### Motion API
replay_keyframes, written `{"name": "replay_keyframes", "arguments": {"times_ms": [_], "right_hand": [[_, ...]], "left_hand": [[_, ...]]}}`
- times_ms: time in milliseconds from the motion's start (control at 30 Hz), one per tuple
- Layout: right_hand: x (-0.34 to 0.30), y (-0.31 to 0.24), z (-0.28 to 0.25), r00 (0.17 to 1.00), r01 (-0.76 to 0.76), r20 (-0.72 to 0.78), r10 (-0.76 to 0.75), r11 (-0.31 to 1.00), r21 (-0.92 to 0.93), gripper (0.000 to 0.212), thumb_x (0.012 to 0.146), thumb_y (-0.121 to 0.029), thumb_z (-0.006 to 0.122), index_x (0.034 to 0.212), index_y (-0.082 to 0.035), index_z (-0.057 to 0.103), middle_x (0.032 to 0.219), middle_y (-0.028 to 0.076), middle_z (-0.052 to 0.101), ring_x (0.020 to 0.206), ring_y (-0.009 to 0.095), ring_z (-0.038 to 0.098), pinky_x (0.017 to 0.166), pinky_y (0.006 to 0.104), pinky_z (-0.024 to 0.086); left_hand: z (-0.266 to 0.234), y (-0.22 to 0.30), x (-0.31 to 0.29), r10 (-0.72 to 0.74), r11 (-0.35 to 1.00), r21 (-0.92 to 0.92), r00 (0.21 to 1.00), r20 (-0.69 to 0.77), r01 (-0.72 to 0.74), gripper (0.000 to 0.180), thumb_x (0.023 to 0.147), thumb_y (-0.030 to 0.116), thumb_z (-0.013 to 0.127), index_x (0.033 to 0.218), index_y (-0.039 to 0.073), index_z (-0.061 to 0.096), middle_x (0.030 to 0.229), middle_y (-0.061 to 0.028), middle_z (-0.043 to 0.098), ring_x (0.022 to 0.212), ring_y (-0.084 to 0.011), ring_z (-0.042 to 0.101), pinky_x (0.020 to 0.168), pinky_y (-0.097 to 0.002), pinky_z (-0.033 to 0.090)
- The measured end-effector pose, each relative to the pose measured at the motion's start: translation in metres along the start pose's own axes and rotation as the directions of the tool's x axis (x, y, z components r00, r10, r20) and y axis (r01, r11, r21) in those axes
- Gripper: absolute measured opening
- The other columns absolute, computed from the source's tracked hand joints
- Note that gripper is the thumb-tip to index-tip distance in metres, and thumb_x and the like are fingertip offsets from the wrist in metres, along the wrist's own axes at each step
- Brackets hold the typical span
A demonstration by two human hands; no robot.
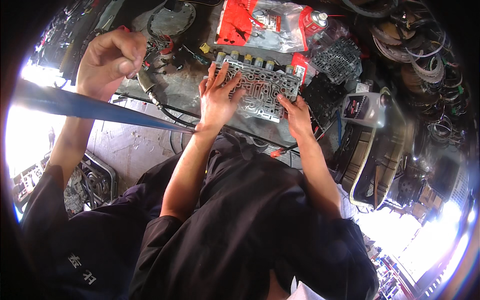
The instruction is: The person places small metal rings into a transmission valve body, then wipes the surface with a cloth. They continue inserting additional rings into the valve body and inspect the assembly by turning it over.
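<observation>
The left hand lies flat with fingers spread on the left part of a grey cast-metal valve plate with maze-like channels, and the right hand grips the plate's near right edge with curled fingers. The plate rests on a dark, grimy workbench, near its far middle. Far left, another person's hand is closed in a fist, and a red-and-clear plastic bag lies just beyond the plate.
</observation>
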State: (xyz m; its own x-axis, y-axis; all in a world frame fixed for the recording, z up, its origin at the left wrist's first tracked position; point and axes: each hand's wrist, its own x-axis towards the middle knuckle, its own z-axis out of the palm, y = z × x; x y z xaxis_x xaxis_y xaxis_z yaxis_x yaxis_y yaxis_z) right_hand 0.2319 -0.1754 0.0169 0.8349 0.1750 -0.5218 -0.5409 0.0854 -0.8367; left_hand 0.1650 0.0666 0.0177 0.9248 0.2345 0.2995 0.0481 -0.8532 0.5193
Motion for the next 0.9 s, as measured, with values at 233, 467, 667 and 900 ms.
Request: {"name": "replay_keyframes", "arguments": {"times_ms": [233, 467, 667, 900], "right_hand": [[0.008, -0.006, -0.01, 0.995, -0.086, 0.04, 0.086, 0.996, 0.007, 0.033, 0.093, -0.012, 0.079, 0.121, -0.004, 0.064, 0.111, 0.005, 0.074, 0.099, 0.016, 0.07, 0.08, 0.0335, 0.057], [0.008, -0.006, 0.002, 0.992, -0.087, -0.094, 0.088, 0.996, 0.01, 0.032, 0.09, -0.01, 0.078, 0.118, 0.0, 0.064, 0.106, 0.007, 0.073, 0.095, 0.021, 0.068, 0.09, 0.0378, 0.053], [-0.029, -0.016, 0.039, 0.608, 0.666, 0.356, -0.709, 0.212, -0.715, 0.036, 0.088, -0.006, 0.079, 0.12, -0.001, 0.066, 0.104, 0.012, 0.068, 0.094, 0.029, 0.068, 0.087, 0.0409, 0.055], [-0.026, -0.015, 0.07, 0.522, 0.832, 0.695, -0.495, 0.116, -0.542, 0.027, 0.087, -0.005, 0.076, 0.114, -0.007, 0.073, 0.101, 0.01, 0.069, 0.092, 0.033, 0.069, 0.08, 0.0419, 0.059]], "left_hand": [[0.001, -0.002, 0.0, 0.0, 1.0, 0.016, 1.0, -0.005, 0.0, 0.049, 0.088, 0.037, 0.082, 0.135, 0.024, 0.075, 0.159, -0.009, 0.054, 0.153, -0.0374, 0.04, 0.116, -0.051, 0.036], [0.003, -0.003, 0.0, -0.003, 0.999, -0.038, 1.0, -0.014, 0.002, 0.049, 0.086, 0.035, 0.082, 0.133, 0.023, 0.076, 0.158, -0.0105, 0.054, 0.153, -0.0372, 0.039, 0.116, -0.0535, 0.035], [-0.005, -0.002, 0.002, -0.042, 0.997, -0.065, 0.999, 0.007, 0.042, 0.049, 0.085, 0.035, 0.083, 0.132, 0.023, 0.076, 0.157, -0.009, 0.056, 0.153, -0.0344, 0.04, 0.114, -0.0524, 0.037], [-0.005, -0.001, 0.001, -0.049, 0.998, -0.05, 0.999, 0.007, 0.049, 0.048, 0.083, 0.032, 0.085, 0.129, 0.025, 0.077, 0.155, -0.0074, 0.056, 0.152, -0.0329, 0.041, 0.112, -0.0518, 0.039]]}}
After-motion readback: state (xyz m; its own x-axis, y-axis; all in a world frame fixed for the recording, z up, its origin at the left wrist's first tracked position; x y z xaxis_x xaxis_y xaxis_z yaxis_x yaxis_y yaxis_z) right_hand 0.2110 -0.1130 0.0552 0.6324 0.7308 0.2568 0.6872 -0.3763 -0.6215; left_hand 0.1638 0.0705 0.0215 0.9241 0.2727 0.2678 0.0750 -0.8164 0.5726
